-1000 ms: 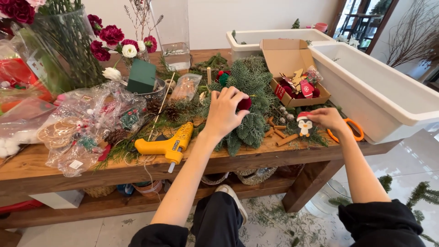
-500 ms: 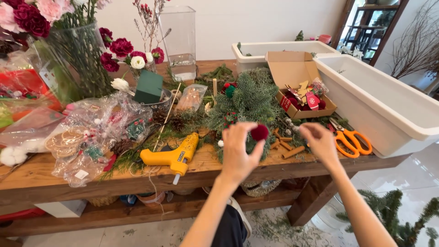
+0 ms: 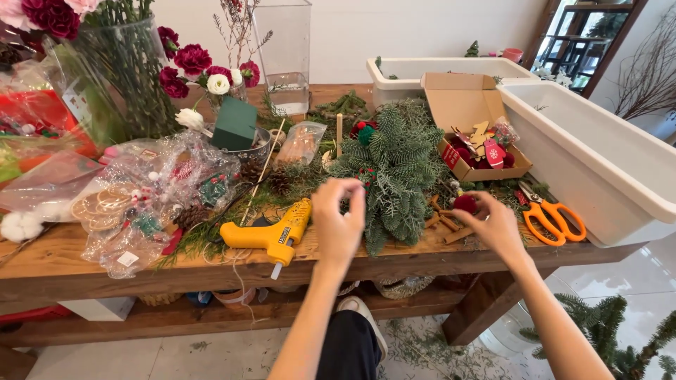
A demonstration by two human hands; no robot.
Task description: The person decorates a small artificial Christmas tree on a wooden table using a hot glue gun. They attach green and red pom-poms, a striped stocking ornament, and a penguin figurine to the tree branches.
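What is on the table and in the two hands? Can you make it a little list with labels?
Left hand: raised, fingertips pinched, nothing visible in its grip
Right hand: holds small red ball
Between the hands: evergreen wreath
Near left hand: yellow glue gun
Near right hand: orange scissors
Behind: cardboard box of ornaments
Surface: wooden table

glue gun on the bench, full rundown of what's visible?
The glue gun is yellow, plastic by its look, with a darker trigger and a label on its side. It lies on its side near the front edge of the wooden table, its pale nozzle pointing down past the edge and its body angled up to the right. Greenery and a thin stick lie against it. The left hand hovers just right of it, not touching.
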